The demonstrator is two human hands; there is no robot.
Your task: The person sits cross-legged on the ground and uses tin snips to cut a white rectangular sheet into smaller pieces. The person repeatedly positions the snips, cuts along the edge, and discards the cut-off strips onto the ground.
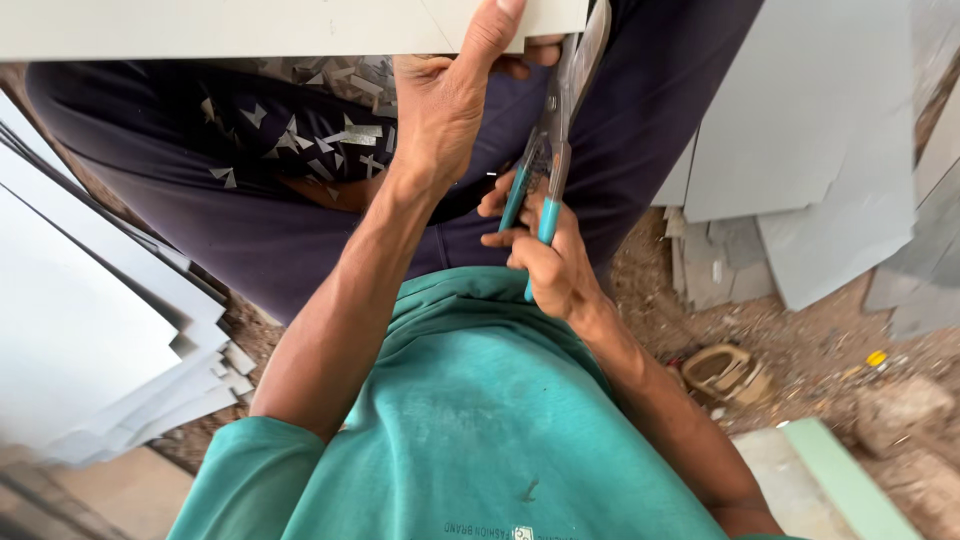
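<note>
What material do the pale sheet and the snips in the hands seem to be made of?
Pale sheet: probably thin sheet metal, matte off-white; small stiff offcuts lie on the lap. Snips: bare grey steel blades, with teal grip covers, likely plastic or rubber, held in the right hand.

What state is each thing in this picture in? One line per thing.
Left hand: gripping the sheet's edge.
Right hand: closed round the snips' handles.
Snips: blades at the sheet's edge.
Sheet: held flat, notched.
Offcuts: scattered on the lap.
Stacked sheets: piled.
</note>
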